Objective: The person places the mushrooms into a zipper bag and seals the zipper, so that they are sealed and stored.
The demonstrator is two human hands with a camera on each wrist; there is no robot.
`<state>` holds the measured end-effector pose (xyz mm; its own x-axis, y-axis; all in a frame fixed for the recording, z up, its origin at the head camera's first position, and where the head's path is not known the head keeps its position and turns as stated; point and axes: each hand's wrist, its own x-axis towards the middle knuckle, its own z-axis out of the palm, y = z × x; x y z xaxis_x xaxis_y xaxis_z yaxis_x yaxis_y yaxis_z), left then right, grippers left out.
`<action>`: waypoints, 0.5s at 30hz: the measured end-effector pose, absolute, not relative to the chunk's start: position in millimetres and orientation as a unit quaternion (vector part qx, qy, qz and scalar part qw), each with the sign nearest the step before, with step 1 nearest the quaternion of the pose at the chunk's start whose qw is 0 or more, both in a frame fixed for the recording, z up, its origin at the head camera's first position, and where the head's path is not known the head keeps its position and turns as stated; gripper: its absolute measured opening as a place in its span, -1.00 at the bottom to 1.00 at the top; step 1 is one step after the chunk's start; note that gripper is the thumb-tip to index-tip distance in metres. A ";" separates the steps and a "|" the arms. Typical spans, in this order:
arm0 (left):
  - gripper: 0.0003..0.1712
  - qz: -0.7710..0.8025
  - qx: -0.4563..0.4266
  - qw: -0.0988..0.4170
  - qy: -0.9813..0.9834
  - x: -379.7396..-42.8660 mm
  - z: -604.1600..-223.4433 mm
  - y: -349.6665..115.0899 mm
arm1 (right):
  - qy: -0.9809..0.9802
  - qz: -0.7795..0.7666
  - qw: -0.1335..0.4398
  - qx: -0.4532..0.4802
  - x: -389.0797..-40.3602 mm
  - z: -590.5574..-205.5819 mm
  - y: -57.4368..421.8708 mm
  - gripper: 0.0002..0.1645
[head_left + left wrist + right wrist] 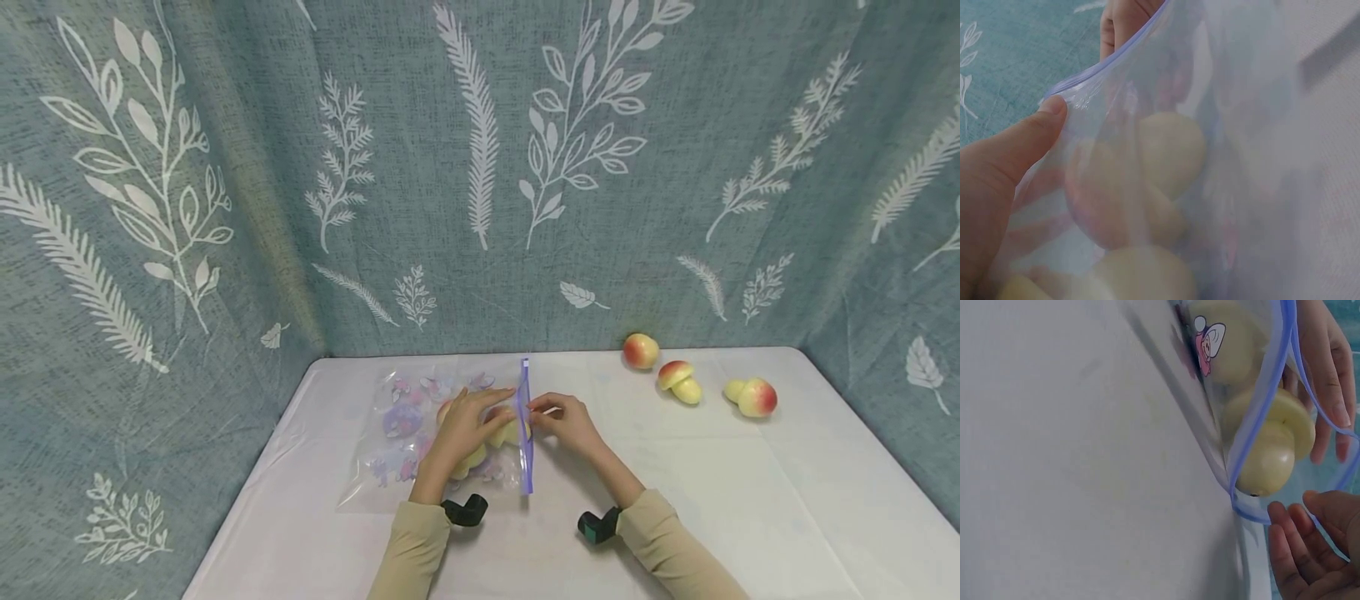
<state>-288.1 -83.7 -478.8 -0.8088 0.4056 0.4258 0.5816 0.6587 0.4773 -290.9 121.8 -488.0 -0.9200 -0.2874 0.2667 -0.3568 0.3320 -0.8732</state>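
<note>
A clear zip bag (390, 467) with a purple zip edge and printed pink and purple figures lies on the table, its mouth facing right. Several toy mushrooms (1269, 456) with yellow stems are inside; the film blurs them in the left wrist view. My left hand (467, 425) lies over the bag and holds it near the mouth, thumb at the zip edge and some fingers showing through the film. With thumb and fingertips my right hand (566, 421) pinches the rim. In the right wrist view the mouth gapes between both hands.
Toward the table's back right lie three more toy mushrooms: one (641, 352) near the back edge, one (678, 382) in front of it, one (752, 397) farther right. The white table (750, 517) meets a blue-green leaf-patterned curtain (412, 167) at its back and sides.
</note>
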 end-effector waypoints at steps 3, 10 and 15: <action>-0.52 -0.312 -0.278 0.144 -0.897 -289.0 -479.3 -83.7 | -0.820 0.535 0.043 0.197 -300.7 -499.8 123.6 -0.82; -0.52 -0.307 -0.278 0.149 -0.898 -289.2 -479.3 -83.7 | -0.826 0.527 0.051 0.193 -308.8 -504.4 129.0 -0.84; -0.52 -0.309 -0.279 0.153 -0.896 -289.8 -479.4 -83.2 | -0.837 0.505 0.069 0.200 -311.5 -501.6 134.4 -0.86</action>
